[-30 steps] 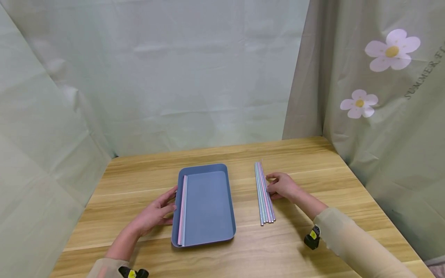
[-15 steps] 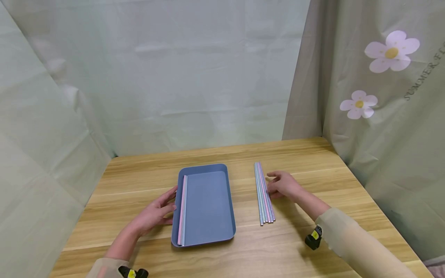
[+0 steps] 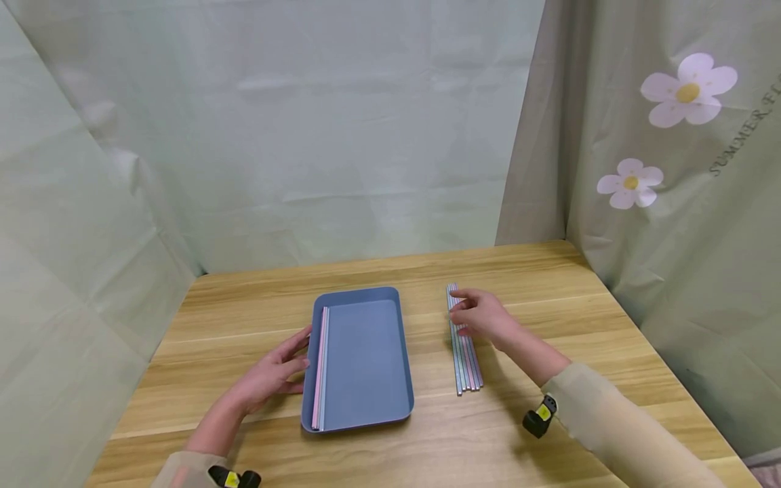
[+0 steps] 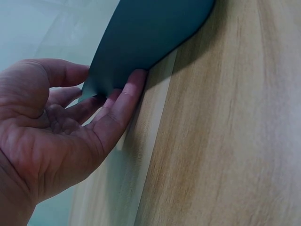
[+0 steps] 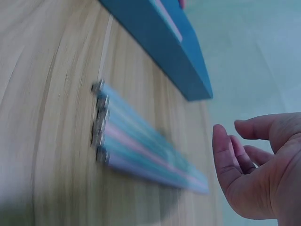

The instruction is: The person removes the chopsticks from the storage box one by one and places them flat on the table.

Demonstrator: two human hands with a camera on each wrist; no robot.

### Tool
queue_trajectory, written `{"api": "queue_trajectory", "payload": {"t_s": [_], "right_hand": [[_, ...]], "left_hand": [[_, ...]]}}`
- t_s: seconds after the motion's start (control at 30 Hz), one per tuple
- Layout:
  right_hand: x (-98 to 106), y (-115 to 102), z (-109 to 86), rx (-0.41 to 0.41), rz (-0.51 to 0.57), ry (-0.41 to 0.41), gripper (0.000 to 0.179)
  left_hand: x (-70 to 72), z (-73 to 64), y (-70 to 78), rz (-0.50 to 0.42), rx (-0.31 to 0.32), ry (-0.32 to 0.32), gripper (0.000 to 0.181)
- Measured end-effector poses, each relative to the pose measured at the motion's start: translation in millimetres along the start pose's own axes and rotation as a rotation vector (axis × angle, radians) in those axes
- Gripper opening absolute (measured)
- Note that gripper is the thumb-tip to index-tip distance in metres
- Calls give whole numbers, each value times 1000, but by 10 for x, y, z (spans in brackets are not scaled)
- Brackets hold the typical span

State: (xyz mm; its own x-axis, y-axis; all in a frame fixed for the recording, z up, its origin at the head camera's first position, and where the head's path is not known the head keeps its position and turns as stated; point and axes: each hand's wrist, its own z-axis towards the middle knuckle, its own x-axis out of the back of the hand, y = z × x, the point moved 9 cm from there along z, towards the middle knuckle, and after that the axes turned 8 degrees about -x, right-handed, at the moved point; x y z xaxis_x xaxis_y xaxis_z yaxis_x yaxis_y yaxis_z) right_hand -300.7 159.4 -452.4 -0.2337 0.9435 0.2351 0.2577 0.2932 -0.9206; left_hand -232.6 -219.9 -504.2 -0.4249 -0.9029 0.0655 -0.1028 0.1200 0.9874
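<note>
A blue-grey rectangular tray (image 3: 369,359) lies on the table, with a few slim pastel chopsticks (image 3: 320,369) along its inner left side. My left hand (image 3: 271,373) is at the tray's left wall; in the left wrist view its thumb and fingertips touch the outer wall (image 4: 136,33), fingers mostly extended. To the right of the tray, several more pastel chopsticks (image 3: 465,366) with silvery ends lie side by side in a row. Over their far half hovers my right hand (image 3: 485,318), fingers loosely bent and nothing between thumb and fingers in the right wrist view.
The wooden tabletop (image 3: 244,312) extends around the tray. Pale cloth (image 3: 366,135) hangs behind and at the left, and a flower-printed curtain (image 3: 671,224) at the right. A small black device (image 3: 539,417) sits at the right wrist.
My right hand has moved left from the row's right side to above the chopsticks. My left hand, the tray and the chopsticks in it stay where they were.
</note>
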Motion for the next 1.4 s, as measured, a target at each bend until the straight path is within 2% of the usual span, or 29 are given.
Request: {"api": "queue_trajectory", "payload": {"t_s": [0.63, 0.9, 1.23, 1.4], "right_hand": [[-727, -422, -11, 44, 104, -141, 57], [-1138, -542, -20, 39, 95, -246, 56], [-1625, -465, 70, -2, 113, -334, 52], [-1846, -398, 84, -61, 150, -382, 55]], "left_hand": [[15, 3, 16, 7, 8, 13, 74], [-3, 6, 16, -5, -2, -5, 74], [-21, 1, 5, -8, -2, -15, 73], [-18, -4, 5, -9, -2, -24, 74]]}}
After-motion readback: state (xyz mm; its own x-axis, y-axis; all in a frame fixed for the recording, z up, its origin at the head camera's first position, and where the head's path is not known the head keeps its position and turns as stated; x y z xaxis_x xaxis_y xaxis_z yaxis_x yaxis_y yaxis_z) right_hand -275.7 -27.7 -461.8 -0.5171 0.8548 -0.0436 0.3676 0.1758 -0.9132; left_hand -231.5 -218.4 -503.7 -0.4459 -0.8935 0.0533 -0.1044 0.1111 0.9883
